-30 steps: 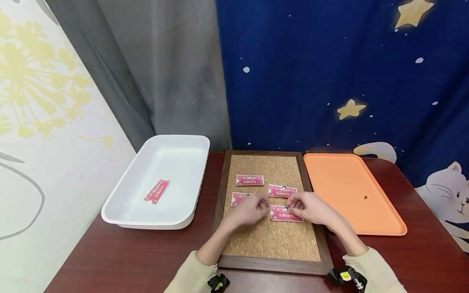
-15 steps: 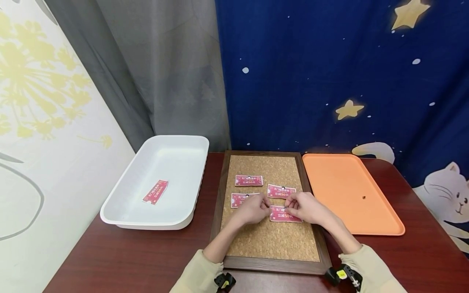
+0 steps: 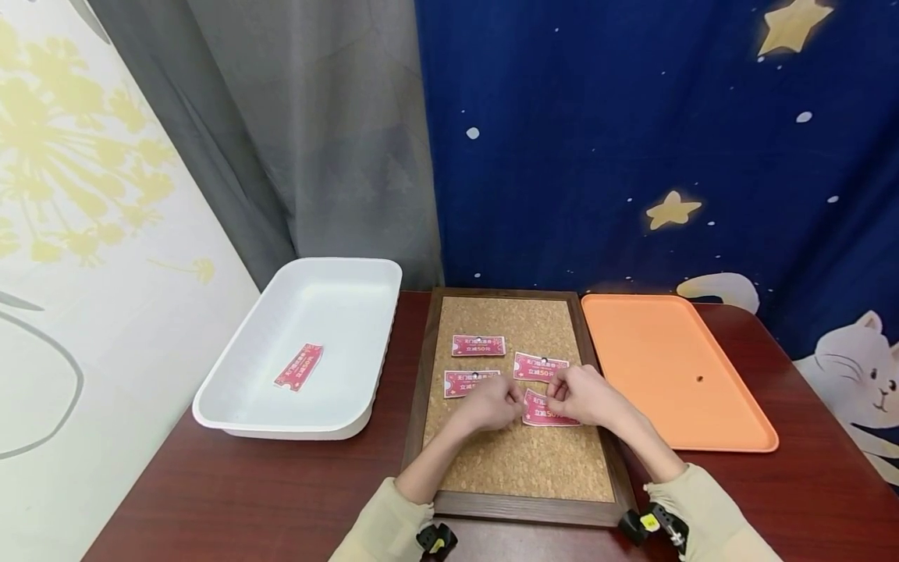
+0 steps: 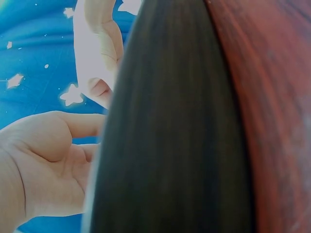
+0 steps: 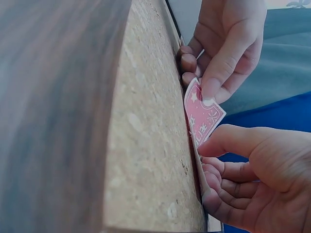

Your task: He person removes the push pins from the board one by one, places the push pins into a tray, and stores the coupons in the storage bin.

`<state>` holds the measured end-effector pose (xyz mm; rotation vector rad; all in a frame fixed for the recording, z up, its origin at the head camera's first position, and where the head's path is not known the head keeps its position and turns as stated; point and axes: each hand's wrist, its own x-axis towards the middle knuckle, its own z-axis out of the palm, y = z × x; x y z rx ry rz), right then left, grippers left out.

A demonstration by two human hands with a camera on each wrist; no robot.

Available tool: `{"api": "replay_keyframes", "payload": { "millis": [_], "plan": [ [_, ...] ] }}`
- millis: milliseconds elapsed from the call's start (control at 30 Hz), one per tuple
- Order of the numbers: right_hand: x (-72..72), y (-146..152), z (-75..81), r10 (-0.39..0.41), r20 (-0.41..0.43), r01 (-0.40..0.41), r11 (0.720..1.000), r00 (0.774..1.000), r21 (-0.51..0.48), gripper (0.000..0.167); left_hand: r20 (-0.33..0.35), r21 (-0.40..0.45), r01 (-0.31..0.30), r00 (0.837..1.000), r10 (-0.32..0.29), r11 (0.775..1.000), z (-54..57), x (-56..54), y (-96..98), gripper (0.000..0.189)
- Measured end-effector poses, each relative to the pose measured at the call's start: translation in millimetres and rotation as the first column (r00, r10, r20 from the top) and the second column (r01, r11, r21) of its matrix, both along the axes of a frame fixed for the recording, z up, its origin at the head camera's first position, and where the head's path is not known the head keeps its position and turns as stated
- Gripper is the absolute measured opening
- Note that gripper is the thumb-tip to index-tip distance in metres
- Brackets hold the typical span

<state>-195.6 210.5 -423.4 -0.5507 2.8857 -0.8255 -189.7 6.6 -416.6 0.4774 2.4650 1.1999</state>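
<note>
On the cork board [image 3: 520, 468] lies a pink coupon [image 3: 546, 412], the lowest of several. My left hand [image 3: 488, 402] pinches its left end; in the right wrist view the left thumb [image 5: 212, 87] lies on the coupon's lifted corner [image 5: 204, 107]. My right hand [image 3: 586, 396] has thumb and forefinger closed together at the coupon's top middle, on the spot of a small dark pushpin, now hidden by the fingertips. Two coupons sit to the left, an upper one [image 3: 479, 346] and a lower one [image 3: 463, 382], another [image 3: 539, 367] just above; dark pins show at their top edges.
Left of the board stands a white bin [image 3: 351, 312] holding one pink coupon [image 3: 299, 368]. An orange tray [image 3: 653, 336] at the right bears a single small dark pin [image 3: 699, 378]. A wooden frame [image 3: 527, 507] borders the board on the dark red table [image 3: 246, 499].
The coupon's left end has lifted and curled upward, following the left hand, which shifted slightly right. The right hand's fingertips stay almost in place at its top edge.
</note>
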Motion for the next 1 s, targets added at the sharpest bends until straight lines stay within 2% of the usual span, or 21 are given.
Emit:
{"api": "replay_keyframes", "payload": {
  "millis": [133,433,800,1000],
  "plan": [
    [0.0,-0.4,0.1,-0.015,-0.004,0.015,1.000,1.000,0.004,0.013,0.011,0.000,-0.011,1.000,0.011,1.000,-0.3,0.5,2.2,0.019],
    [0.3,-0.6,-0.4,-0.025,-0.039,0.026,0.999,0.999,0.029,0.014,0.015,0.011,-0.019,1.000,0.019,1.000,-0.6,0.2,2.7,0.021],
    [-0.5,4.2,1.1,0.001,-0.020,-0.001,1.000,1.000,-0.002,0.011,0.024,0.032,-0.040,0.999,0.039,0.999,-1.1,1.6,4.2,0.021],
    [1.4,9.8,4.9,0.019,0.011,-0.018,0.997,1.000,-0.079,0.008,0.011,0.016,-0.047,0.999,0.047,0.999,-0.7,2.0,3.0,0.020]
  ]
}}
